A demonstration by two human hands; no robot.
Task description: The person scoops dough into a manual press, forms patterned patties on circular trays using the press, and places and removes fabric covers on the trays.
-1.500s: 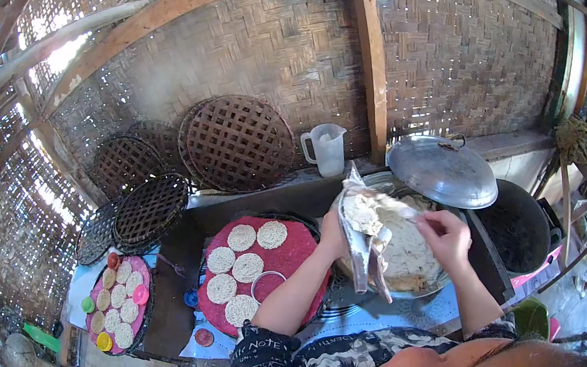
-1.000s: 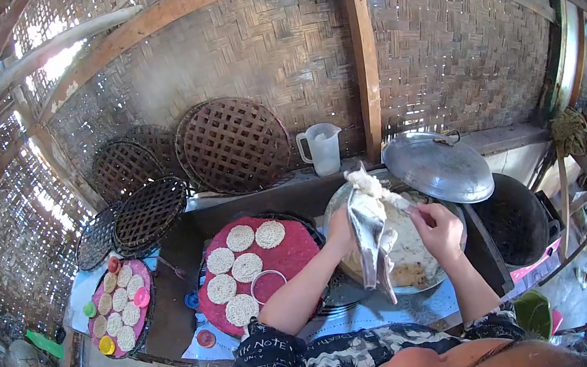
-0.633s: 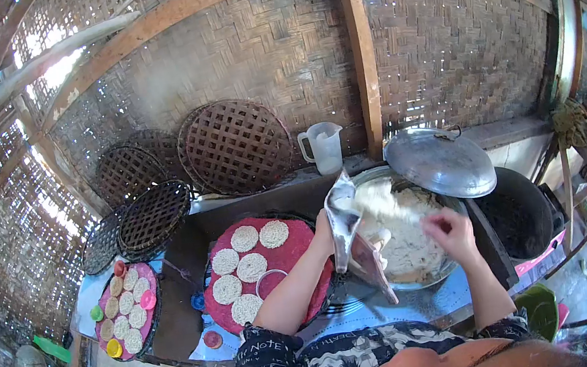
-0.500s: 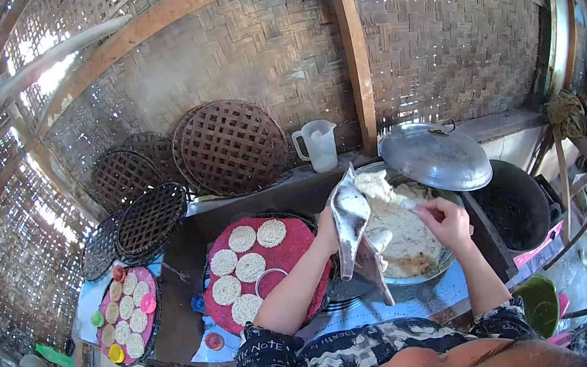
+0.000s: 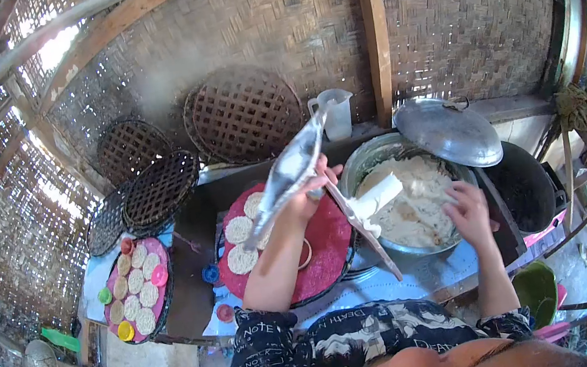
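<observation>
My left hand (image 5: pixel 312 183) grips a two-part hand press (image 5: pixel 293 163), raised and tilted over the gap between tray and pot. Its metal-faced half points up and left; the wooden half (image 5: pixel 362 228) slants down, with a white, dough-smeared cylinder (image 5: pixel 379 197) sticking out toward the pot. My right hand (image 5: pixel 471 212) holds nothing, its fingers apart over the right rim of the metal pot (image 5: pixel 359 161). Pale, lumpy dough (image 5: pixel 414 185) fills that pot. Left of the press, a round tray with a pink cloth (image 5: pixel 328 242) carries several white noodle discs (image 5: pixel 238 229) and a ring (image 5: pixel 305 252), partly behind my left forearm.
A metal lid (image 5: pixel 448 133) leans on the pot's back edge, beside a dark wok (image 5: pixel 516 190). Behind stand a plastic jug (image 5: pixel 336 113) and woven trays (image 5: pixel 246 115). At left is a smaller tray of discs (image 5: pixel 136 292) with coloured cups. A wooden post (image 5: pixel 376 37) rises behind.
The press has tilted and its halves have spread, so its white cylinder now shows. My right hand has drawn back rightward from the dough and opened. The whole view has shifted slightly.
</observation>
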